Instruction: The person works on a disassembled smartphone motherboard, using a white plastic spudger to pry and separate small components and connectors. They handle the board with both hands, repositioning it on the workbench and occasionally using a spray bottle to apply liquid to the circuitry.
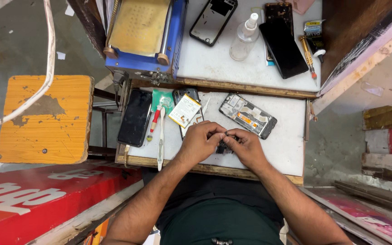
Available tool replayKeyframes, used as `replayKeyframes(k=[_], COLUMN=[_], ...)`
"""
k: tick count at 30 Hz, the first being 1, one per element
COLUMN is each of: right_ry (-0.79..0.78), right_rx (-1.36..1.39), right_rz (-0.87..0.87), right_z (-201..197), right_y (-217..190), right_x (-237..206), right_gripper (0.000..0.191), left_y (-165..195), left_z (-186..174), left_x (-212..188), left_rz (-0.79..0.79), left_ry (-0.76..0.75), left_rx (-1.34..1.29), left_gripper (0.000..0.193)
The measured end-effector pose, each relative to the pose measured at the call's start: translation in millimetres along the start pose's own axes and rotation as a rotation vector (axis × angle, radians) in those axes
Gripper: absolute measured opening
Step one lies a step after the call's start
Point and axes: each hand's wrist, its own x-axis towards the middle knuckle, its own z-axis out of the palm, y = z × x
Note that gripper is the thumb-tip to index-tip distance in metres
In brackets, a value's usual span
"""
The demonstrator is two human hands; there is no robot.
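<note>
A white work table [286,149] fills the middle of the frame, with a raised white shelf [205,59] above it. On the table lie a black phone [135,118] at left, a red-handled screwdriver [153,124], a white tool [161,143], a battery [184,110] and an opened phone frame [247,115]. The shelf carries a blue machine [144,34], a clear bottle [243,38] and a dark screen [283,47].

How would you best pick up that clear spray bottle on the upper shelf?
Grip the spray bottle around its wide clear body, coming from the near side. It stands upright, its nozzle is narrow, and phones crowd both sides, so the front is freest.
</note>
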Motion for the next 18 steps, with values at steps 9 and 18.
replayKeyframes(k=[9, 18], right_ry=[-0.035, -0.044], right_rx=[0.126, 0.199], right_rz=[0.001, -0.005], right_z=[-2.2, -0.8], right_y=[12.9, 11.4], right_x=[-6.6, -8.7], right_gripper=[0.023, 0.023], left_y=[-10.1, 5.9], left_z=[1.1, 7.2], left_x=[-28.0, -34.6], left_rz=[-0.053, 0.095], left_ry=[0.080, 0.198], left_rx=[-0.189, -0.034], left_gripper=[0.026, 0.015])
